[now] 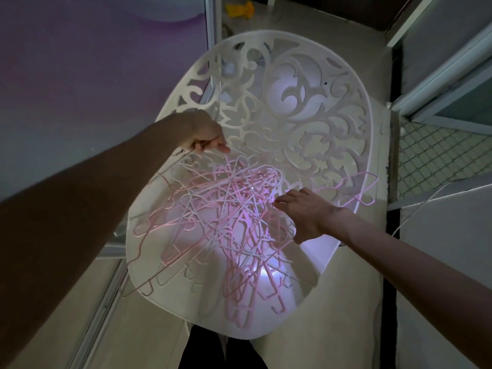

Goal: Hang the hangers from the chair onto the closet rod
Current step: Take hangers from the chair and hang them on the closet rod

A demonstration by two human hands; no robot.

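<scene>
1. Hangers [226,222], pink and white, lie tangled on the white chair [279,107] seat, too many to count.
2. Right hand [303,211] rests on the pile, fingers spread loosely.
3. Left hand [205,134] pinches a thin hanger wire.
4. One pink hanger [356,190] hooks the chair's right edge.
5. Yellow object [239,10] lies on the floor beyond.
</scene>
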